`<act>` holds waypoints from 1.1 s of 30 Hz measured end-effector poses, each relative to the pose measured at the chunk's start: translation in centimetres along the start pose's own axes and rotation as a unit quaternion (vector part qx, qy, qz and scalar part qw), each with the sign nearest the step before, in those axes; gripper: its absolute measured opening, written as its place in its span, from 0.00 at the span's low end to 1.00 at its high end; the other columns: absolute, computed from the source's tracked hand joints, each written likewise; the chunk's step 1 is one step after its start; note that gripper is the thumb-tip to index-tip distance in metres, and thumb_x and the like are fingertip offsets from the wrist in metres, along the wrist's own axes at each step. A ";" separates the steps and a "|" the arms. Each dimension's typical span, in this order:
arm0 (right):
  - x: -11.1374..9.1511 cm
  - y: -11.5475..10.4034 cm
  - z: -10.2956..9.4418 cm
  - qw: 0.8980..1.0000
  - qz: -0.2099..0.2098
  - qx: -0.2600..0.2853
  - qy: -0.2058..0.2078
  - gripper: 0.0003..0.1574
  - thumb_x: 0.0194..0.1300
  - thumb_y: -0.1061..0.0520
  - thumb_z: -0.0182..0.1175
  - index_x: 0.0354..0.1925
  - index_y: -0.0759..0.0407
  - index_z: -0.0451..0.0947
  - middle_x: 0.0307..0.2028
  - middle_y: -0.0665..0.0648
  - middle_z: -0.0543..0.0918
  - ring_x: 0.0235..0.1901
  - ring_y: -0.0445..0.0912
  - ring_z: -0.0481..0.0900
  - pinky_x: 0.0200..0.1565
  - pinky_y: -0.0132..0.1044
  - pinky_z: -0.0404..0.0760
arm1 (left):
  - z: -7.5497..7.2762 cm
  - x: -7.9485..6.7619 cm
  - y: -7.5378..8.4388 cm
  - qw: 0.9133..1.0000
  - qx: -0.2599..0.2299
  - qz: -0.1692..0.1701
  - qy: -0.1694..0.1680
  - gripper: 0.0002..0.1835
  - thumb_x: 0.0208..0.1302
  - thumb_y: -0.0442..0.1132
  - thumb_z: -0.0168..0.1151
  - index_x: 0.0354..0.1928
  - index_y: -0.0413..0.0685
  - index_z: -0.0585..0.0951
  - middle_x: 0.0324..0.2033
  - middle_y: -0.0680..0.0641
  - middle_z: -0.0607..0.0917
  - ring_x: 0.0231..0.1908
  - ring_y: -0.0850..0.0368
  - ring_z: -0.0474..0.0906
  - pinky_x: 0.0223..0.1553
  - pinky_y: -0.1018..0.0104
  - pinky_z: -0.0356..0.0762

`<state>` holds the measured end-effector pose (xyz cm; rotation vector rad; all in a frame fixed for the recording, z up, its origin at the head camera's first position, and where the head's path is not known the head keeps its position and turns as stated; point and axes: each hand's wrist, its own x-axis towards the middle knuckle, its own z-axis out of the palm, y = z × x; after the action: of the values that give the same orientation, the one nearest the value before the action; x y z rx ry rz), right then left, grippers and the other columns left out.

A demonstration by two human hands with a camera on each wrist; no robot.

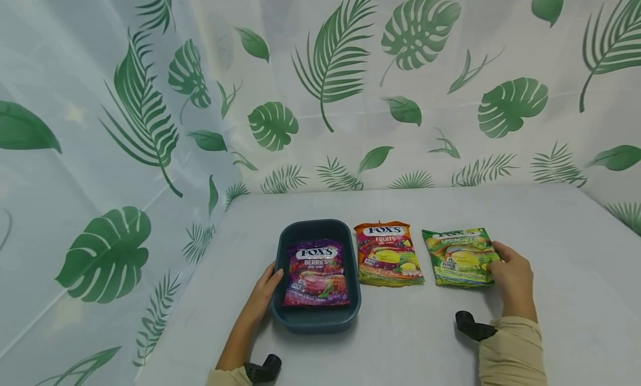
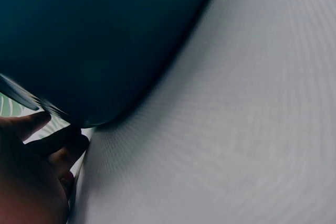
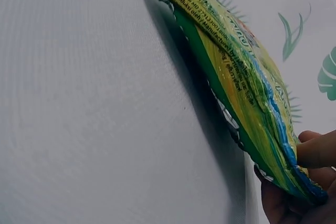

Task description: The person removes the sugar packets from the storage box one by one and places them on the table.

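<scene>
Spring Tea bag: the green Fox's candy bag (image 1: 460,258) is at the right of the row over the counter (image 1: 400,341), directly left of the right hand's fingers.
Right hand: the nearer one (image 1: 516,275); thumb and fingers pinch the bag's right edge, closed down to its thickness.
Bag's lie: tilted in the right wrist view, with shadow beneath; whether any edge touches the counter cannot be told.
Long axis: broader left to right in the head view, though the tilt makes this uncertain.
Blue tub: well left of the green bag (image 1: 317,323), long axis near to far.
Left hand: at the tub's left rim (image 1: 262,291), thumb and bent fingers gripping it.
Berries bag: flat inside the tub (image 1: 317,275).
Fruits bag: between tub and green bag (image 1: 388,255), just beside the tub.
</scene>
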<state>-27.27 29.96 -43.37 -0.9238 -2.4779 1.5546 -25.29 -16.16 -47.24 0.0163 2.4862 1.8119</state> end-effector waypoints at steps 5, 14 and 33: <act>0.2 -0.1 -0.3 1.000 -0.012 -0.016 0.004 0.42 0.61 0.67 0.43 0.73 0.56 0.47 0.73 0.62 0.50 0.74 0.62 0.40 0.70 0.61 0.48 | 0.0 0.1 0.0 1.000 0.007 0.000 0.002 0.33 0.72 0.52 0.42 0.71 0.41 0.56 0.70 0.34 0.59 0.71 0.34 0.51 0.67 0.35 0.50; 1.1 0.2 -0.5 1.000 0.001 -0.022 0.017 0.37 0.69 0.54 0.41 0.73 0.56 0.47 0.73 0.62 0.50 0.73 0.62 0.43 0.69 0.60 0.51 | 0.1 0.1 -0.1 1.000 0.006 -0.003 0.003 0.33 0.71 0.52 0.43 0.71 0.41 0.56 0.70 0.35 0.59 0.71 0.35 0.51 0.68 0.35 0.49; 2.1 -0.3 0.5 0.999 -0.028 -0.038 0.018 0.44 0.71 0.45 0.39 0.75 0.57 0.33 0.74 0.67 0.37 0.72 0.67 0.39 0.68 0.64 0.50 | 0.0 0.2 -0.3 1.000 0.007 -0.009 0.004 0.33 0.71 0.53 0.43 0.71 0.41 0.57 0.71 0.35 0.59 0.71 0.35 0.51 0.68 0.36 0.48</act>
<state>-29.27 30.55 -43.92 -0.8756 -2.5318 1.4233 -25.52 -16.20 -47.55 -0.0131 2.4961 1.7915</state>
